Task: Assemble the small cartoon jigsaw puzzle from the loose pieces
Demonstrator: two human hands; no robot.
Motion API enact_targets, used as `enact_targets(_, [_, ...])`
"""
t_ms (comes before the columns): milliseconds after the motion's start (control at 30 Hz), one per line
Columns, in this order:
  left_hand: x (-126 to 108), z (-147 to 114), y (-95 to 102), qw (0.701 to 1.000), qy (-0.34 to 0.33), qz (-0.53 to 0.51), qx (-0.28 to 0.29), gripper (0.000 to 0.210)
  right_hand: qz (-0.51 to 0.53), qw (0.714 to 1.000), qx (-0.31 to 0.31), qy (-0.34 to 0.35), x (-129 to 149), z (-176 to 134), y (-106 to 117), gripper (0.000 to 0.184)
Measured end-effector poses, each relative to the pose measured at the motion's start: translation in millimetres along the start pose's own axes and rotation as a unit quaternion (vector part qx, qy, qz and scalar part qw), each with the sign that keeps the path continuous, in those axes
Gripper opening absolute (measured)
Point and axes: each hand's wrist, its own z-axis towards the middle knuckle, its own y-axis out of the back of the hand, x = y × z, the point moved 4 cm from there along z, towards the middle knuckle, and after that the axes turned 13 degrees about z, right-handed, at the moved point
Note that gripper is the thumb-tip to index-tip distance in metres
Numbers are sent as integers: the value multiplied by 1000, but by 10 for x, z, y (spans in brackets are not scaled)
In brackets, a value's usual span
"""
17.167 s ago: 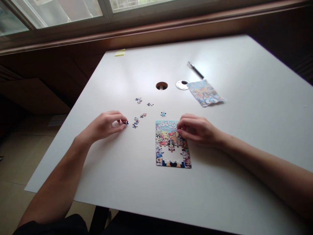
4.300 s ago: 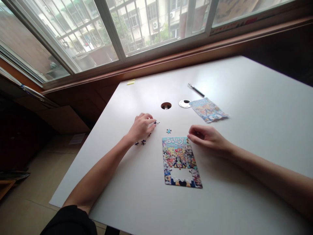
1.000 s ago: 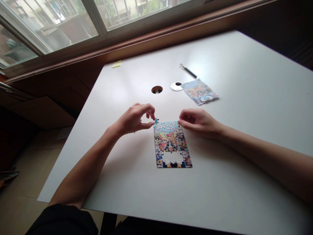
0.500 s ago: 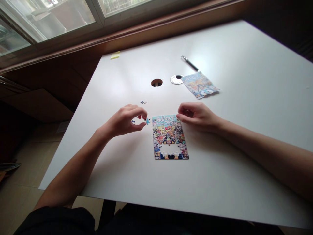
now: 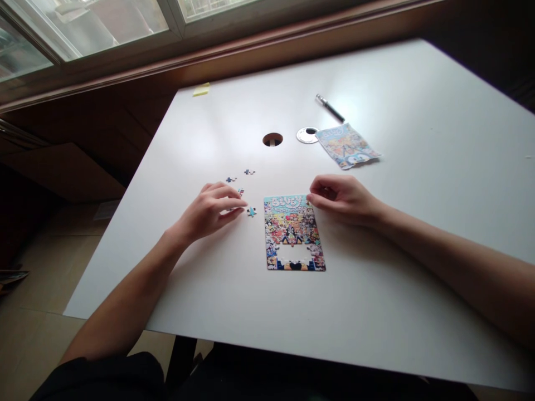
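The jigsaw puzzle (image 5: pixel 288 223) lies flat, a colourful crowd picture with a gap in its lower part where the white surface shows. At its top right corner rests my right hand (image 5: pixel 343 199), fingers curled, thumb and forefinger tips at the edge. My left hand (image 5: pixel 213 209) is left of the puzzle, low over the table, thumb and fingers slightly apart. Just right of its fingertips lies a light blue puzzle piece (image 5: pixel 251 211). Loose pieces lie beyond the hand: one dark piece (image 5: pixel 231 179) and another piece (image 5: pixel 249 172). Others are partly hidden behind the fingers.
On the white table (image 5: pixel 376 312), a crumpled picture sheet (image 5: pixel 349 146) lies beyond my right hand, with a black pen (image 5: pixel 330 108) behind it. A round cable hole (image 5: pixel 272 140) and its metal cover (image 5: pixel 307 135) are near the middle. A yellow sticky note (image 5: pixel 201 89) is at the far edge.
My left hand has let go of the light blue piece, which now lies on the table, and has drawn slightly left. My right hand stays at the puzzle corner. The view has shifted slightly.
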Motion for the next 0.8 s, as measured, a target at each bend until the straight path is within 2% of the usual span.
enact_targets(133, [342,-90,218,989,136,38,-43,8,-2,1000,4,-4,-10,-3,1,20])
enact_targets(267, [652,-217,296,974,223,47,-10,6,-13,1000,13,-16,-65,-16,9,21])
enact_targets(367, [728,-271,254,976,217,12,31,7,-14,999,24,-19,-125,-20,11,23])
enact_targets(500, [675,-277,173,979,190,-11,72,13,-10,999,30,-22,-161,-21,17,26])
enact_targets(667, [580,-245,81,982,177,11,71,24,-11,999,27,-30,-171,-21,23,28])
enact_targets(800, [510,-229,-34,982,159,23,96,40,-7,999,27,-32,-182,-30,31,28])
